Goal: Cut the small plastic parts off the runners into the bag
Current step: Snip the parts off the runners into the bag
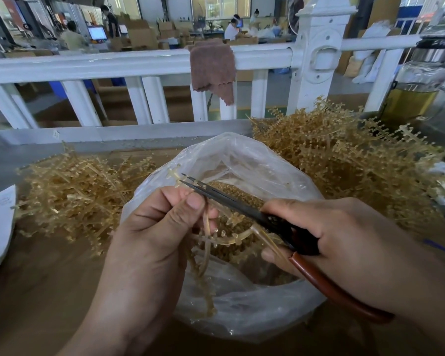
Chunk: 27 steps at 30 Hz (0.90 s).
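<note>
Amber plastic is everywhere. One runner (217, 238), with small parts on its short branches, is in the left hand (149, 227). The grip of this hand is closed on it, thumb and forefinger pinching the stem just behind the blades. The right hand (332, 227) has its grip wrapped round the brown handles of the scissors (231, 201). The black blades stand a little open, their tips at the far end of the runner, above the mouth of the bag (242, 155). Many cut parts (239, 191) already lie inside the bag, which sits on the brown surface (49, 278) under the two hands.

To do this cut well, I think the blades should meet the thin neck close to the part, not the stem. The runner's end should be over the opening, so that the part falls inside and does not jump away. The left fingers are very near the blades, so a short, slow closing seems safer.

The rim of the bag is soft and folded, and on the near side it is low. A pile of runners (82, 191) lies at the left and a bigger pile (344, 160) at the right, both just beside the bag. So the open room is mainly above the bag and toward the person. A white railing (139, 62) closes the far edge, and a bottle (419, 91) stands at the far right.
</note>
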{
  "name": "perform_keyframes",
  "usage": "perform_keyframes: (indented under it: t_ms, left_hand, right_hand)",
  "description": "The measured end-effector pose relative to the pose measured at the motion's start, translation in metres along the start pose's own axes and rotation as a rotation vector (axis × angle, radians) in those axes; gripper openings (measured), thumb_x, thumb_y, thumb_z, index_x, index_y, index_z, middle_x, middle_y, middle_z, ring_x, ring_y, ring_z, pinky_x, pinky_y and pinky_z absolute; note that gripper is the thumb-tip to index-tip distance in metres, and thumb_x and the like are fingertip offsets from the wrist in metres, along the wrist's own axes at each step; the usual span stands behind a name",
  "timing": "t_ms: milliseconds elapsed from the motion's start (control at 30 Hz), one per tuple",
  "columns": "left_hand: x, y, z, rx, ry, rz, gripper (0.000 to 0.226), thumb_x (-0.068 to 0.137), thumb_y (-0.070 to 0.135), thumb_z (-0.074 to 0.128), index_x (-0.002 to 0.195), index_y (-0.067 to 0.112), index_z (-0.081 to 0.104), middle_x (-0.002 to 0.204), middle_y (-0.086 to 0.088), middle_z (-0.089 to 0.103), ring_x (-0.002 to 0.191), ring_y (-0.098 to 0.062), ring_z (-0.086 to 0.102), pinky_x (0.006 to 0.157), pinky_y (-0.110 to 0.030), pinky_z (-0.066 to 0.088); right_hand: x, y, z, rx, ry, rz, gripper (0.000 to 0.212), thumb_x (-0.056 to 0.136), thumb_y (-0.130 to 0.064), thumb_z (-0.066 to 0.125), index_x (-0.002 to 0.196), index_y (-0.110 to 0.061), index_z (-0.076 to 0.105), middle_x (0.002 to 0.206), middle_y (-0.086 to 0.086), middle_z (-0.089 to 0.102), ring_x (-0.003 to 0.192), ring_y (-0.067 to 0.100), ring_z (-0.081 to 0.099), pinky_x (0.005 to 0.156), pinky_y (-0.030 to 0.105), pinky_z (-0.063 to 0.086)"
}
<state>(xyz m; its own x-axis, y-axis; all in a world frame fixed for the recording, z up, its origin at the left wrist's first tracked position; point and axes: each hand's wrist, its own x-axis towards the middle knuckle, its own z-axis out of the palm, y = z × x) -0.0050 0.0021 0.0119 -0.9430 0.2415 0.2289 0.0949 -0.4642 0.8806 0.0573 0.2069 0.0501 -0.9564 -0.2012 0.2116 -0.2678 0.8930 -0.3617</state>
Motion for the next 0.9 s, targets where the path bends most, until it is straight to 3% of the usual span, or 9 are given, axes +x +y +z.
perform_keyframes:
  t_ms: [467, 633, 800, 900]
  left_hand:
    - [-0.001, 0.000, 0.003, -0.022, 0.048, -0.010, 0.014, 0.079, 0.022, 0.068, 0.065, 0.022, 0.068, 0.069, -0.005, 0.063, 0.062, -0.010, 0.060, 0.062, -0.017, 0.053]
    - [-0.001, -0.001, 0.003, -0.041, 0.050, -0.021, 0.009, 0.075, 0.025, 0.072, 0.068, 0.020, 0.068, 0.070, -0.006, 0.064, 0.062, -0.011, 0.060, 0.060, -0.018, 0.053]
    - [-0.001, 0.001, 0.005, -0.057, 0.052, -0.004, 0.012, 0.075, 0.021, 0.075, 0.066, 0.021, 0.068, 0.069, -0.005, 0.064, 0.061, -0.010, 0.060, 0.061, -0.018, 0.053]
    - [-0.001, 0.000, 0.005, -0.048, 0.063, -0.007, 0.017, 0.083, 0.016, 0.069, 0.066, 0.021, 0.069, 0.069, -0.004, 0.064, 0.061, -0.009, 0.060, 0.060, -0.017, 0.053]
  right_hand:
    - [0.001, 0.002, 0.009, 0.037, 0.018, -0.048, 0.053, 0.082, -0.070, 0.044, 0.121, -0.037, 0.058, 0.077, -0.019, 0.065, 0.076, -0.001, 0.061, 0.069, 0.018, 0.050]
    - [0.001, 0.002, 0.010, 0.077, 0.066, -0.043, 0.049, 0.083, -0.065, 0.046, 0.118, -0.036, 0.061, 0.079, -0.017, 0.069, 0.071, 0.000, 0.065, 0.064, 0.021, 0.051]
    - [0.002, 0.000, 0.012, 0.128, 0.087, -0.065, 0.039, 0.084, -0.057, 0.055, 0.114, -0.034, 0.068, 0.073, -0.020, 0.067, 0.071, -0.006, 0.063, 0.061, 0.004, 0.047]
    - [0.002, -0.001, 0.012, 0.131, 0.087, -0.080, 0.042, 0.085, -0.057, 0.054, 0.114, -0.031, 0.070, 0.071, -0.021, 0.064, 0.069, -0.006, 0.062, 0.059, 0.002, 0.043]
